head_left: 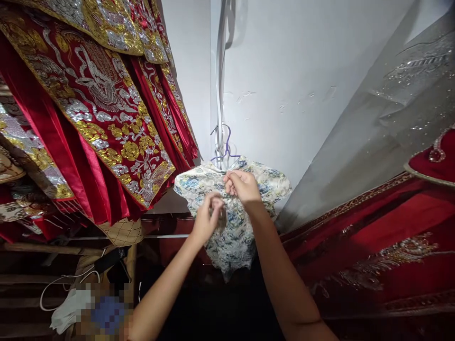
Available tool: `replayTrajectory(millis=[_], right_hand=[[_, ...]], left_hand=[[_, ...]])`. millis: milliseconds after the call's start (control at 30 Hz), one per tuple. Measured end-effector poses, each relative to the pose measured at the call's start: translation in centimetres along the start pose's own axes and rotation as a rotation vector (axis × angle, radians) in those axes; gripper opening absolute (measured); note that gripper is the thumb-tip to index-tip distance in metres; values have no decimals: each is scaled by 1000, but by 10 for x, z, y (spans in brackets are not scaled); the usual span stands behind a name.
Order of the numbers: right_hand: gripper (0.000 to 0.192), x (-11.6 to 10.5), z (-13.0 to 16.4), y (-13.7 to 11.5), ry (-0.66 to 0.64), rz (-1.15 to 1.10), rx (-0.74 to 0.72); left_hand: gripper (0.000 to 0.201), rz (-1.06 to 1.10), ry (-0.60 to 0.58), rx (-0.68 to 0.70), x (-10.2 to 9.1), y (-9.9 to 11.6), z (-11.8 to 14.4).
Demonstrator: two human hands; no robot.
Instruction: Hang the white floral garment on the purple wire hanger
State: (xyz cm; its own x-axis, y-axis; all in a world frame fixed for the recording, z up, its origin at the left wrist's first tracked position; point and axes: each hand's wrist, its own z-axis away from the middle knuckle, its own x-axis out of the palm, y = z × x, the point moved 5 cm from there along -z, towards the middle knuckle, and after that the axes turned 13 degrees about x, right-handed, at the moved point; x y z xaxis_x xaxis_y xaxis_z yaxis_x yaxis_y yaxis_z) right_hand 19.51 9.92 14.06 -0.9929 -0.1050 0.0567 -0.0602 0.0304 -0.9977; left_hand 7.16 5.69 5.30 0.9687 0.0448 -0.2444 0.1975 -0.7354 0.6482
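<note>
Here, one floral dress (232, 237) hangs on one purple hanger (227, 144) against the far white wall (302, 85). Left hand (208, 220) and right hand (241, 187) each pinch its front, grip clenched. Red embroidered gowns (92, 109) hang left and right.

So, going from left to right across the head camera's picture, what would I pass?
Red robes with gold and silver embroidery → left hand → right hand, both on a small floral dress that hangs on a purple hanger → sheer grey sequinned fabric → red embroidered garment.
</note>
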Motion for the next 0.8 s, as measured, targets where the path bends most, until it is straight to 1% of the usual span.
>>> replayTrajectory(millis=[33, 67, 133, 167, 200, 267, 333, 400, 433, 500, 567, 633, 700, 733, 767, 800], right_hand=[[20, 0, 2, 0, -1, 11, -8], [21, -1, 2, 0, -4, 19, -25], [22, -1, 2, 1, 3, 20, -74], [23, -2, 0, 4, 13, 11, -100], [23, -3, -1, 8, 25, -2, -124], [25, -4, -4, 23, 45, -17, -154], [27, -2, -8, 40, 46, -2, -158], [28, 0, -12, 54, 53, 15, -145], [28, 0, -14, 59, 59, 27, -136], [29, 1, -18, 65, 57, 70, -108], [30, -2, -21, 70, 39, 126, -63], [31, -10, -20, 76, 43, 167, -3], [31, -18, -13, 83, 68, 193, 33], [31, -20, -8, 86, 74, 213, 36], [31, -20, -2, 90, 68, 232, 37], [30, -18, 4, 93, 52, 243, 38]], left_hand=[[39, -33, 31, 67, -10, 11, -23], [40, -76, 17, 124, -17, 20, -44], [29, -156, -77, 213, -25, 34, -76], [24, -193, -118, 245, -27, 38, -87], [22, -226, -152, 268, -28, 39, -93], [20, -293, -182, 295, -28, 38, -95], [18, -368, -175, 312, -27, 34, -88], [16, -430, -125, 331, -26, 32, -81], [15, -447, -74, 340, -28, 33, -79], [15, -451, 85, 340, -39, 37, -78], [17, -424, 286, 292, -62, 36, -80], [19, -339, 471, 203, -92, 25, -79], [19, -157, 652, 92, -122, 1, -73], [16, -10, 760, 11, -135, -16, -66], [12, 163, 864, -95, -143, -36, -57], [7, 330, 949, -211, -146, -56, -46]])
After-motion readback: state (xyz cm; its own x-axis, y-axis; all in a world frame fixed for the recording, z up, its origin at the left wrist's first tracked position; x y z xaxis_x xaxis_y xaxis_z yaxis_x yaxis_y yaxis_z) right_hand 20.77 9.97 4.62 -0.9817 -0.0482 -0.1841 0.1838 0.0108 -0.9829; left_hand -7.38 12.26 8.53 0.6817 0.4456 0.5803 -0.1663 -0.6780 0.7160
